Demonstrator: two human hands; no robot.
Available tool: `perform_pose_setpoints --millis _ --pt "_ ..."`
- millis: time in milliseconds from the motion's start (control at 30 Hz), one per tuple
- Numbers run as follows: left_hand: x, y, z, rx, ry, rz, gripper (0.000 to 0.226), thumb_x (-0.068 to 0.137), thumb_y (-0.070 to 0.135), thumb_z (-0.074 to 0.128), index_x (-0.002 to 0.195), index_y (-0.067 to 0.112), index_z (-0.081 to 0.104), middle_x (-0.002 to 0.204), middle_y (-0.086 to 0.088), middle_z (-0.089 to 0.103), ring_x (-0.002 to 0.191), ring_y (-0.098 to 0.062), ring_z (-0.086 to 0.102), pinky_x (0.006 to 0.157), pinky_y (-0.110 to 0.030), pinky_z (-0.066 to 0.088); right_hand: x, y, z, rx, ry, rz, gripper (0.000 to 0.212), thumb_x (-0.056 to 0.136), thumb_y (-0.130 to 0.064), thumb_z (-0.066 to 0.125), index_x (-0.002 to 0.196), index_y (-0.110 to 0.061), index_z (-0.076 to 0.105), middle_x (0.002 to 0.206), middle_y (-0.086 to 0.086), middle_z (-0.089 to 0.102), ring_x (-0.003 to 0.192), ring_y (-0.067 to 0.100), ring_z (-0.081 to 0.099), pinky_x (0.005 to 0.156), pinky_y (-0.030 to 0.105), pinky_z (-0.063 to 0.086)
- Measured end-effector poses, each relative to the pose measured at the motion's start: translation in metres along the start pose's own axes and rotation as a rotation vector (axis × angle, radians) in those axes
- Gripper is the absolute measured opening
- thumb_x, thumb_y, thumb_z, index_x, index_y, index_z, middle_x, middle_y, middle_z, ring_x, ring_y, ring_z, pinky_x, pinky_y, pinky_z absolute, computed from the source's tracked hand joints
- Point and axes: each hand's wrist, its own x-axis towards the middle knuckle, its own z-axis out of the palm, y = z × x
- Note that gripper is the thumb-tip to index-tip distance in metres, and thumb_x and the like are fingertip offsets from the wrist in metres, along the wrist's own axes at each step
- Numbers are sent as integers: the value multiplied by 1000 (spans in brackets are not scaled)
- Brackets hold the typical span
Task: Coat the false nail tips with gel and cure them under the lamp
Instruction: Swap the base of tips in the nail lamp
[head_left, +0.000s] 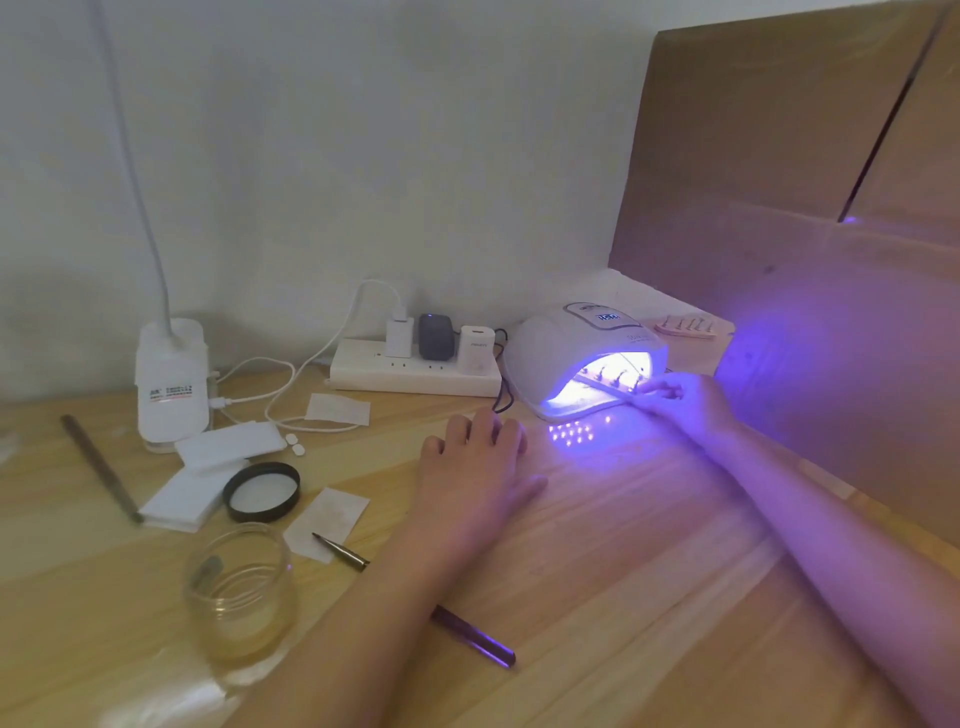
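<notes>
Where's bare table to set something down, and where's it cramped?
Free: the wood between the two forearms, in front of the cure lamp, where the right hand holds the tip strip; the near-left corner, bordered by the file and jar. Crowded: from the desk lamp base to the jar, with pads, lid and brush.

Pale wooden table (597, 545), lit curing lamp (582, 353), power strip (415, 371), glass jar (239, 587), black lid (262, 492), brush (340, 552), white pads (208, 467)

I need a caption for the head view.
Right hand holds a strip of nail tips inside the lit lamp.
</notes>
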Motion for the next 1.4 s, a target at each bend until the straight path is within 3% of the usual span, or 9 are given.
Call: perform_pose_setpoints --millis 200,300,467,567,667,933,1067,1200,1400 --pt "0 0 -2 -5 -13 -2 42 97 57 44 128 29 42 136 4 35 126 -22 35 98 -38 34 -3 -11 17 252 35 58 30 84 -6 77 113 -6 70 96 15 71 87 20 61 79 30 45" --pt "0 0 -2 -6 -9 -3 42 96 57 44 128 29 42 137 5 34 127 -21 34 97 -37 33 -13 -14 9 310 53 51 20 90 -7 69 110 -5 69 91 13 70 89 16 59 72 18 42" --pt "1 0 -2 -19 -20 -5 42 96 57 44 127 30 42 136 5 34 127 -21 34 97 -37 33 -17 -41 -8 100 341 -300 17 100 -16 51 96 -18 67 86 -4 61 78 13 50 68 28 37" --pt "1 -1 -2 -23 -19 -5 41 96 58 44 127 30 42 136 6 34 126 -20 34 96 -36 33 6 -75 -8 -288 205 -472 25 97 -23 51 110 -34 69 88 -8 57 90 8 51 66 30 35" --pt "0 -1 -2 -20 -18 1 41 96 58 43 126 30 42 135 7 34 125 -20 34 94 -35 32 33 -99 0 -481 72 -400 30 94 -23 51 114 -34 69 82 -6 49 89 14 51 64 31 27" --pt "3 -1 -1 -10 -25 1 41 96 57 45 126 29 43 134 6 35 124 -21 35 94 -36 33 42 -102 17 -421 172 -253 32 93 -23 46 106 -36 72 84 -10 51 94 18 55 66 30 29" --pt "3 -1 -2 -8 -31 2 41 96 57 46 126 29 43 134 5 35 125 -21 35 95 -37 33 28 -109 16 -512 115 -268 35 98 -22 43 126 -29 64 105 4 51 108 27 57 73 32 37" --pt "0 5 -7 21 -34 12 41 98 53 45 128 25 43 136 1 37 125 -24 36 93 -39 33 -36 -113 21 -622 51 -497 54 96 -22 54 149 -20 41 122 12 49 111 32 51 87 40 40" --pt "-16 38 -31 300 -77 82 45 101 34 47 139 11 41 145 -14 39 131 -30 39 108 -49 26 -142 -118 23 -353 -130 -792 42 91 -10 59 130 -26 61 105 -6 53 98 12 53 63 30 44"
